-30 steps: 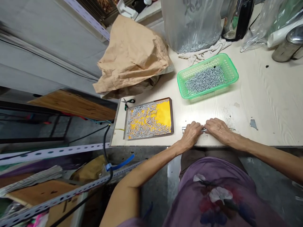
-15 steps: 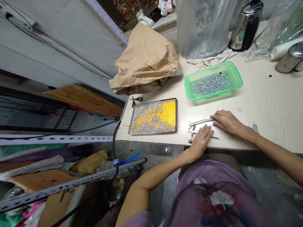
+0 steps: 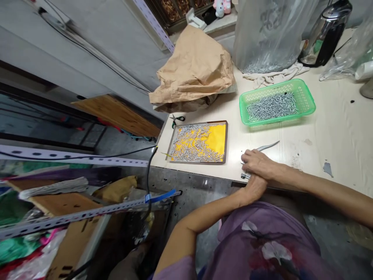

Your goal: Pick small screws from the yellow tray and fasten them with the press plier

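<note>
1. Compared with half a second earlier, the right hand (image 3: 258, 163) had come away from the far handle and now crossed over the left hand (image 3: 255, 187), where the two had been apart.
2. Right fingers were curled toward the palm at the metal hand tool (image 3: 269, 146); whether they gripped it I could not tell. Of the left hand, mostly covered, I could not tell how far it was closed or what it held.
3. That tool lay at the table's near edge, one handle sticking out to the far right of the hands, its small end showing to their left.
4. Left of the hands, a shallow tray (image 3: 217, 137) with a yellow bottom held scattered metal pins (image 3: 195, 151), its right part bare; scissors (image 3: 177, 118) lay at its far left corner.
5. Farther off, a green basket (image 3: 304, 102) held more pins.
6. Along the far side of the pale, wood-grained table (image 3: 294, 142) stood a brown paper bag (image 3: 195, 66), a clear plastic bag (image 3: 271, 35), a crumpled cloth (image 3: 278, 76) and a kettle (image 3: 326, 37).
7. On the room's left, a wooden board (image 3: 119, 116) showed beyond the table.
8. Hidden: the tool's middle, under the hands. Cut off: a metal container (image 3: 367, 89) at the right edge.
</note>
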`<state>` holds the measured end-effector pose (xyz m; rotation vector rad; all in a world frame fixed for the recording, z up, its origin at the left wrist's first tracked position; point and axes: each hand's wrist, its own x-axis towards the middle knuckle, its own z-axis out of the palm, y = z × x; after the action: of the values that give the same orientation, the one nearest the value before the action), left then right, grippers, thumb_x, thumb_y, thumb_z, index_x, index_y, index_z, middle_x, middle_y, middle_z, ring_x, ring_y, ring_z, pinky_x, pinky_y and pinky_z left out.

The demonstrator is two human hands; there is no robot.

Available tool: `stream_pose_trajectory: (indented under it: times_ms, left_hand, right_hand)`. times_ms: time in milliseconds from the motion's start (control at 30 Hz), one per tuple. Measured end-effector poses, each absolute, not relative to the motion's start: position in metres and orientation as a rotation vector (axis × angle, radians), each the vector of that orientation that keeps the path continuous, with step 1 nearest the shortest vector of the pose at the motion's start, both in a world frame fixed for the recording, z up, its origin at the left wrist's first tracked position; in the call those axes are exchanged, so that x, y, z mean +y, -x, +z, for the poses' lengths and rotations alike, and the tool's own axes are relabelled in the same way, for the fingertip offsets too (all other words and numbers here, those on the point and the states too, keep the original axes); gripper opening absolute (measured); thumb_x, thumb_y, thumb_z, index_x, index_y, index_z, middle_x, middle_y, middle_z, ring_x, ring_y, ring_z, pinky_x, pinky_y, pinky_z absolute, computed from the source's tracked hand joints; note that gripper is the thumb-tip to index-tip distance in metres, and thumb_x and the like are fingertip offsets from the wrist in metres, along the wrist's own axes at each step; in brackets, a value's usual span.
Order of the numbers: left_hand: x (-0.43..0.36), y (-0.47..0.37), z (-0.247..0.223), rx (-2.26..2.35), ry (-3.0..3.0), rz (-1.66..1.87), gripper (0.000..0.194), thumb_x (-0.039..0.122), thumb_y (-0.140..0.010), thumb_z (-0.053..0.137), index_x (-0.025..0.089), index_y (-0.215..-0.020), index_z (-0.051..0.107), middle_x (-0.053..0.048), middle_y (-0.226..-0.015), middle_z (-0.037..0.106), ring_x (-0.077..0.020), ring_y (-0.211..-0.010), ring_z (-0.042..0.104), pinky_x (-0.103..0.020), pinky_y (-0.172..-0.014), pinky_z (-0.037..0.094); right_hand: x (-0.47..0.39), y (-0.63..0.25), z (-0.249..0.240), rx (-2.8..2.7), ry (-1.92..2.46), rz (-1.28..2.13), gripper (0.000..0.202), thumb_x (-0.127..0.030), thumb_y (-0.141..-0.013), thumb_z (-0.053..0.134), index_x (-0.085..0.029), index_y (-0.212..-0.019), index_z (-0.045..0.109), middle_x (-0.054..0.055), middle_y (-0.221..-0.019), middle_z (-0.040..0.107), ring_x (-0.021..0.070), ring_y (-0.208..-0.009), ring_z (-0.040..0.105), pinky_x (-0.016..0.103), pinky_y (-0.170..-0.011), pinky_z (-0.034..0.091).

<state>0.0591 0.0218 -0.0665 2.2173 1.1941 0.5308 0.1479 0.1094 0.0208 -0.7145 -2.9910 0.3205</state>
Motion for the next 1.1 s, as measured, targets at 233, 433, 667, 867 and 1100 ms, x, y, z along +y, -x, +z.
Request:
stream_pose_trajectory:
  times_ms: [233,433,667,867,1100]
  left_hand:
    - [0.027,-0.067,-0.071,1.237,-2.254,0.323,0.056,0.007,-0.085,0.033,0.017,-0.138,0.049,-0.013,-0.136,0.057,-0.0259,-0.132,0.049,-0.046,-0.112,0.038]
    - [0.038,-0.065,-0.04,1.186,-2.351,0.345,0.04,0.008,-0.09,0.036,0.016,-0.117,0.064,-0.013,-0.117,0.066,-0.0257,-0.109,0.061,-0.042,-0.095,0.052]
    - [0.075,0.047,0.02,2.072,-2.252,0.452,0.018,0.019,-0.092,0.054,0.019,-0.099,0.071,-0.01,-0.098,0.065,-0.0222,-0.095,0.056,-0.037,-0.085,0.05]
    - [0.089,0.11,0.021,2.063,-2.041,0.11,0.013,0.019,-0.088,0.061,0.016,-0.086,0.074,-0.007,-0.087,0.063,-0.0205,-0.093,0.057,-0.031,-0.084,0.046]
    - [0.102,0.118,0.029,2.045,-1.699,0.276,0.013,0.014,-0.083,0.061,0.015,-0.076,0.072,-0.004,-0.08,0.07,-0.016,-0.08,0.062,-0.025,-0.076,0.045]
  right_hand:
    - [0.116,-0.119,-0.001,-3.082,0.466,0.276,0.022,-0.004,-0.078,0.059,-0.02,-0.062,0.059,0.005,-0.075,0.057,0.0189,-0.079,0.044,0.032,-0.068,0.029]
    - [0.131,-0.128,0.039,-2.7,0.468,0.317,0.027,-0.008,-0.09,0.041,-0.021,-0.084,0.063,0.004,-0.082,0.062,0.0177,-0.079,0.051,0.031,-0.072,0.036]
    - [0.208,-0.19,0.095,-2.286,1.003,0.088,0.02,-0.027,-0.094,0.045,-0.019,-0.094,0.063,0.01,-0.089,0.062,0.0241,-0.087,0.055,0.04,-0.079,0.045]
    - [0.185,-0.211,0.072,-2.365,1.171,0.149,0.035,-0.032,-0.096,0.039,-0.019,-0.124,0.057,0.015,-0.103,0.058,0.0289,-0.093,0.057,0.043,-0.076,0.048]
    - [0.12,-0.212,0.04,-2.412,1.045,0.448,0.029,-0.03,-0.098,0.036,-0.021,-0.105,0.063,0.008,-0.096,0.062,0.02,-0.085,0.063,0.034,-0.076,0.052]
